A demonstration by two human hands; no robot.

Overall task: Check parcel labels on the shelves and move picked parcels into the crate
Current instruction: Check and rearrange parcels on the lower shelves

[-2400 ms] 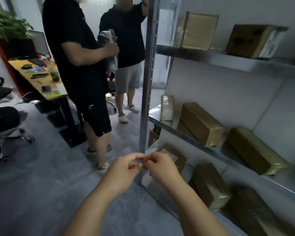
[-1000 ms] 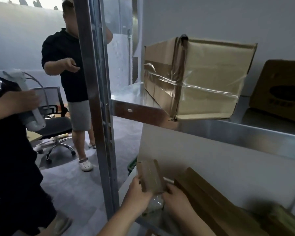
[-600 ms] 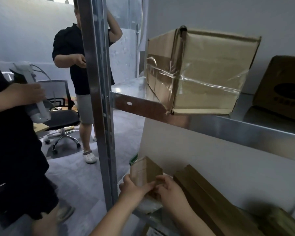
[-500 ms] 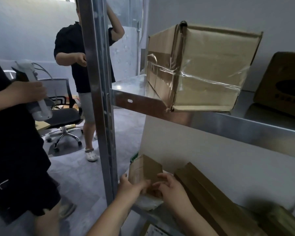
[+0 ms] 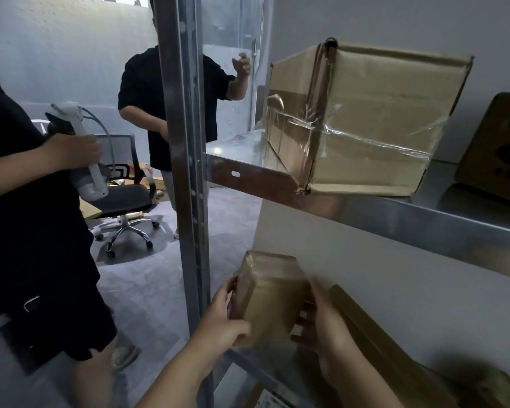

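Small parcel [image 5: 273,298] is being held upright, long axis vertical, over the lower shelf [image 5: 262,373] left end, being clamped between left hand [image 5: 221,325] and right hand [image 5: 321,328], fingers [image 5: 229,291] curled on opposite sides.

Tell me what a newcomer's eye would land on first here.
First, the small taped parcel low in the middle, gripped between the left hand and the right hand. Next, the big cardboard box wrapped in clear tape, sitting on the upper shelf at upper right. At the left edge, a person in black holds a white handheld device.
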